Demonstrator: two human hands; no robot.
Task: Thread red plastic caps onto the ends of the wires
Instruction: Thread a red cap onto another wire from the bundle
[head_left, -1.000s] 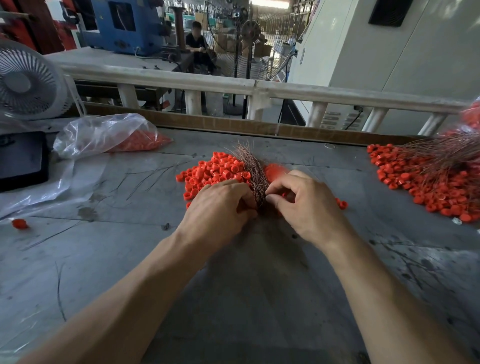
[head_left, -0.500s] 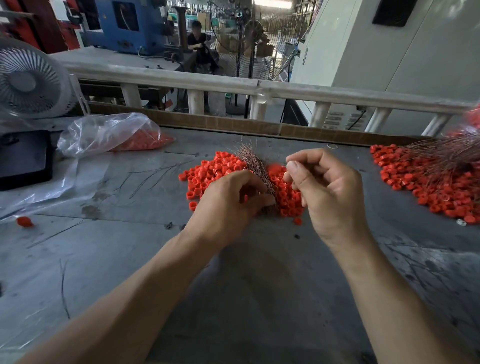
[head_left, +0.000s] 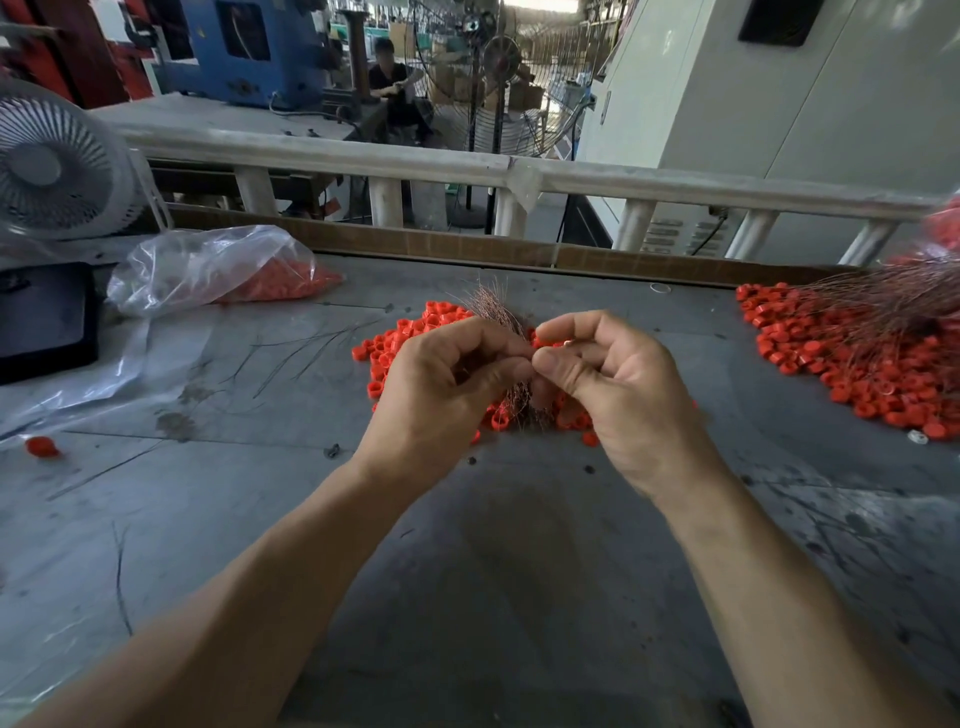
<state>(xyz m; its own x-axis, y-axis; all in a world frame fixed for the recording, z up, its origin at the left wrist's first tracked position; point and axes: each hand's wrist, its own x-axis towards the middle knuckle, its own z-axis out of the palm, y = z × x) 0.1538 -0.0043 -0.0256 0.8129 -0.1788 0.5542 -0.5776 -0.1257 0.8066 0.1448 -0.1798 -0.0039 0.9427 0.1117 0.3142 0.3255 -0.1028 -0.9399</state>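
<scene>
A pile of small red plastic caps (head_left: 400, 338) lies in the middle of the grey table (head_left: 493, 571). A bundle of thin copper wires (head_left: 493, 306) stands up out of the pile behind my hands. My left hand (head_left: 441, 389) is raised over the pile, fingers curled round the wire bundle. My right hand (head_left: 618, 384) meets it fingertip to fingertip, thumb and forefinger pinching something small; a red cap edge (head_left: 543, 341) shows just behind the fingertips. What sits exactly between the fingertips is hidden.
A heap of caps with wires threaded in them (head_left: 872, 353) lies at the right. A clear bag of caps (head_left: 218, 270) and a white fan (head_left: 57, 166) stand at the left, beside a black tray (head_left: 44, 317). A lone cap (head_left: 41, 447) lies far left.
Both hands have lifted off the pile. My right hand rose from the caps and swung in to meet my left hand's fingertips above the pile.
</scene>
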